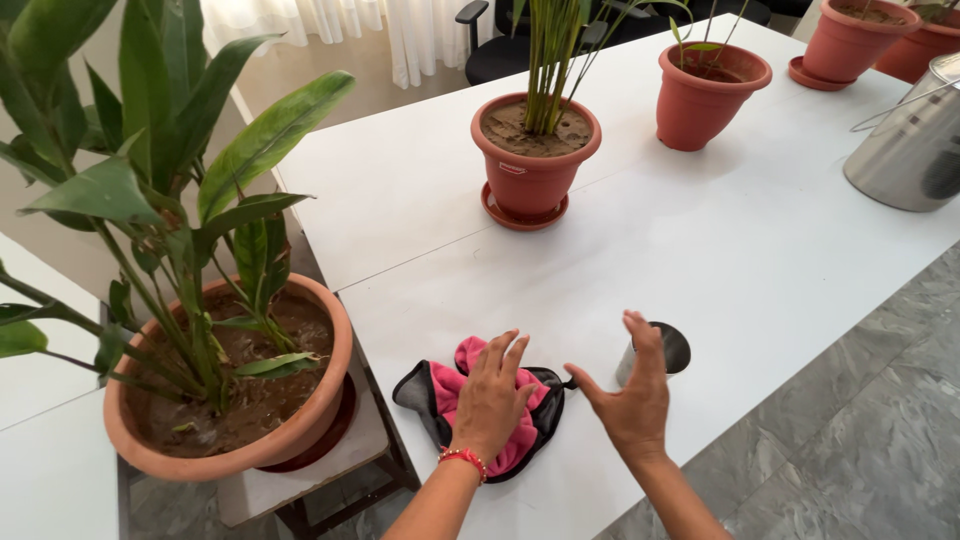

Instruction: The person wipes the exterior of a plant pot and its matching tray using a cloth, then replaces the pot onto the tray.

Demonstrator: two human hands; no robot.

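Pink cloth (490, 420) under flat left hand (490, 400)

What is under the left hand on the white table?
The left hand lies flat on a crumpled pink and black cloth on the white table. The cloth's middle is covered by the palm; anything beneath the cloth is hidden.

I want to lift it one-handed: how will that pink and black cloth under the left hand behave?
The pink and black cloth lies crumpled in soft folds under the left hand, so it will probably hang floppy and weigh little. On the smooth white table it likely slides if pushed, bunching rather than rolling.
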